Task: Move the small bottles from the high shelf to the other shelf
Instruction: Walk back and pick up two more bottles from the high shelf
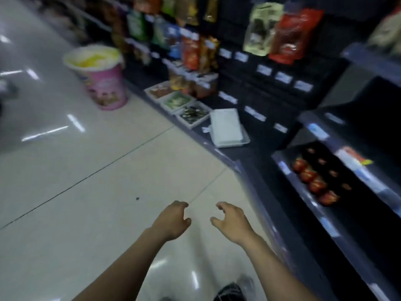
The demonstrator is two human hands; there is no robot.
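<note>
Head view, blurred: both hands hang empty over the tiled floor [91, 170], the left hand [172, 220] and right hand [232, 222] near each other, fingers loosely curled, gripping nothing. The small bottles [314, 181], red-capped, stand in a row along the front edge of a low dark shelf [325, 222], right of the hands.

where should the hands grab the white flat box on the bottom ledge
Take the white box by its two long sides, one of the hands on each, coming down from above on the aisle side. It lies flat on a clear tray with its broad top face up, and both the left hand and right hand are empty. The image is blurred.
</note>
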